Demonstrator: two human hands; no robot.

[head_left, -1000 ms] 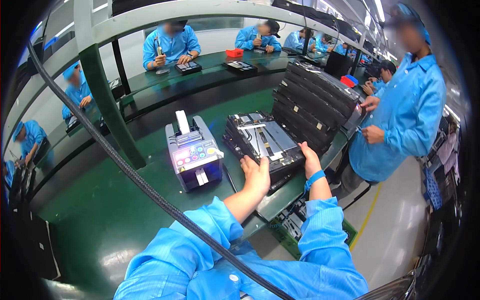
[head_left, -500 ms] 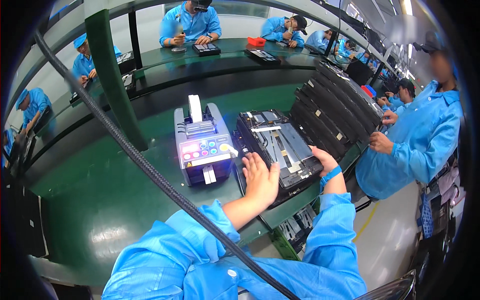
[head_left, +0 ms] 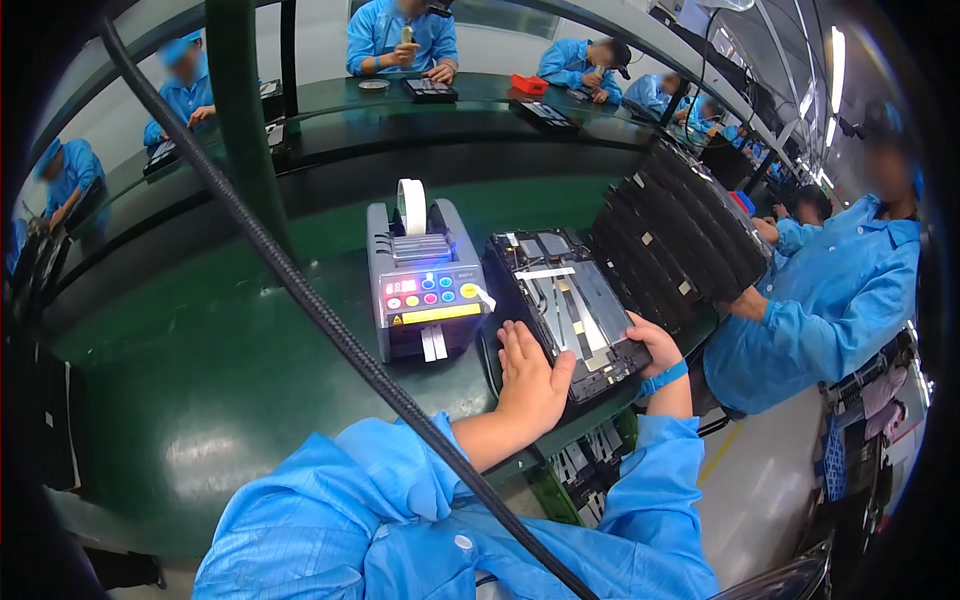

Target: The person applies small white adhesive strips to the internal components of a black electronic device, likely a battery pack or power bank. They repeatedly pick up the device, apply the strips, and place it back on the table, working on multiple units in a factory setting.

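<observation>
An opened tablet [head_left: 580,305], its flat inner parts showing and a white strip across its upper part, lies in a black holder in front of me. My left hand [head_left: 530,385] rests along the holder's near left side with fingers stretched out and thumb apart, gripping nothing. At the right near corner my right hand [head_left: 655,345] has its fingers bent around the edge, thumb on top; its fingertips are partly hidden. Left of the tablet stands a grey tape dispenser [head_left: 428,270] with a white tape roll [head_left: 410,208], lit buttons and short white strips [head_left: 434,343] at its front.
A leaning stack of black trays [head_left: 665,235] stands beyond the tablet, with a co-worker's hand [head_left: 748,305] at its right side. A thick dark cable [head_left: 330,310] crosses in front. Below the green table [head_left: 200,420] is a green crate [head_left: 555,495]. Other people sit across the bench.
The view has shifted slightly. My hands stay at the same sides of the tablet, my left one a little lower along it. The co-worker's hand has come down to the tray stack.
</observation>
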